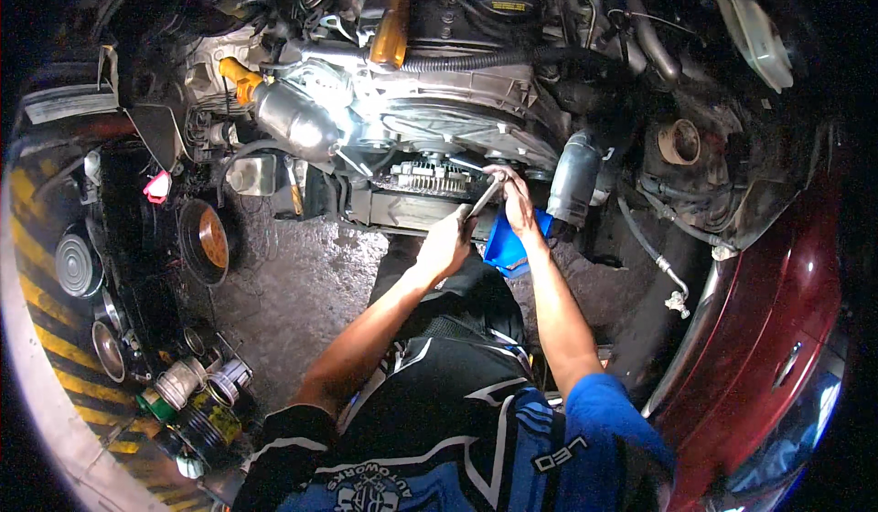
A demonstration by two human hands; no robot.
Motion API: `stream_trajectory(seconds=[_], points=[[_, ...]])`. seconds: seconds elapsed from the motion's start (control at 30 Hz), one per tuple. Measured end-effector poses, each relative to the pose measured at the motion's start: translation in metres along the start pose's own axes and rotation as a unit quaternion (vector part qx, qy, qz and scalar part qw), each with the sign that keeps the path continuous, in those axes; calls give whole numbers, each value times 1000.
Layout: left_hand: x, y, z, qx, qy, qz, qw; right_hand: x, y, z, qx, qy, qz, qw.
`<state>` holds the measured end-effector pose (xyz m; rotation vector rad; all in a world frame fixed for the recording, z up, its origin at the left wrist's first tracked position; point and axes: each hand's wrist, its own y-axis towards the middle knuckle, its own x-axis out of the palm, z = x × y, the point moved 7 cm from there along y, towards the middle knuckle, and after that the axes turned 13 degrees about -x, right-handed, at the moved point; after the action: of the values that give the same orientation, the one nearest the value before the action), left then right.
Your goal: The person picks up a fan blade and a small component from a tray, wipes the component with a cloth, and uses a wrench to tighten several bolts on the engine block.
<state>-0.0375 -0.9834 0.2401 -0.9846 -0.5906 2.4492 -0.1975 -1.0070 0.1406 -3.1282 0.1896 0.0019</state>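
Observation:
My left hand (445, 246) is closed around the lower end of a slim metal wrench (486, 198), which slants up and to the right in front of the engine. My right hand (519, 203) is at the wrench's upper end with its fingers curled against it. Just beyond both hands is the engine front, with a finned metal part (430, 177) and a curved cover (457, 119) above it. A blue tray (503, 249) lies below my right hand, partly hidden by the wrist. What the wrench's far tip touches is too small to make out.
A silver cylinder (297, 117) with a yellow end piece stands left of the engine, beside bright glare. An amber handle (390, 44) rests on top. Another silver pipe (576, 178) hangs at right. Loose parts (187, 384) crowd the lower left; a red car panel (759, 320) borders the right.

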Motion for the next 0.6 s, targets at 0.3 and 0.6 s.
stream_trajectory(seconds=[0.3,0.6], points=[[-6,10,15,-15,25,25,999,16,-7,-3,70,104,64,990],[27,41,-18,11,-19,31,999,16,5,9,149,11,151,977]])
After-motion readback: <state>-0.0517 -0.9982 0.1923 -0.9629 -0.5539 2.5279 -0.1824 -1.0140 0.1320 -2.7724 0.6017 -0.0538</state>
